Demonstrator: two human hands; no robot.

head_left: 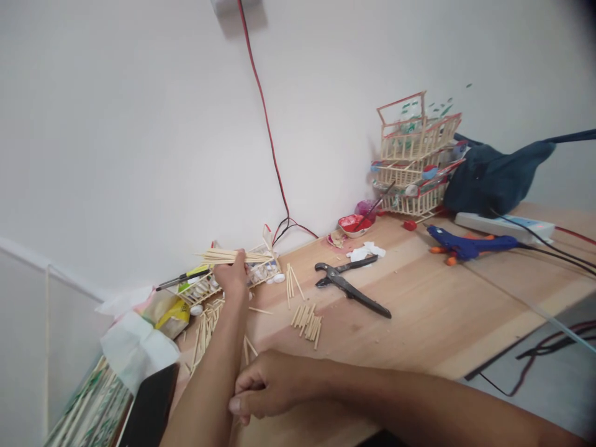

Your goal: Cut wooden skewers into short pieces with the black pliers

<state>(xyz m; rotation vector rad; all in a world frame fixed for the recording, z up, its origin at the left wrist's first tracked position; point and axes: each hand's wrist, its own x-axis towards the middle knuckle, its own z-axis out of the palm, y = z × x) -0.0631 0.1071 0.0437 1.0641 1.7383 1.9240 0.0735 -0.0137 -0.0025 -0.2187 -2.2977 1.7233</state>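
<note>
My left hand [231, 273] is closed around a bundle of thin wooden sticks [221, 256], held level above a small stick-built basket [265, 273] with white pieces in it. Close to my left forearm is my right hand [263, 386], its fingers curled in and nothing showing in them; it seems to touch the forearm. A heap of loose sticks [205, 329] lies beside and partly behind my left arm. Short cut sticks [307, 323] form a small pile on the wooden table [419, 310], with a few longer sticks [291, 282] behind them.
Black-handled cutting pliers [349, 285] lie mid-table. Behind them stand a bowl of red paint [351, 225] and stacked stick baskets [419, 164]. A blue glue gun [465, 243], a power strip [503, 225] and a dark cloth bag [493, 177] are at right. A black phone [149, 406] sits at left.
</note>
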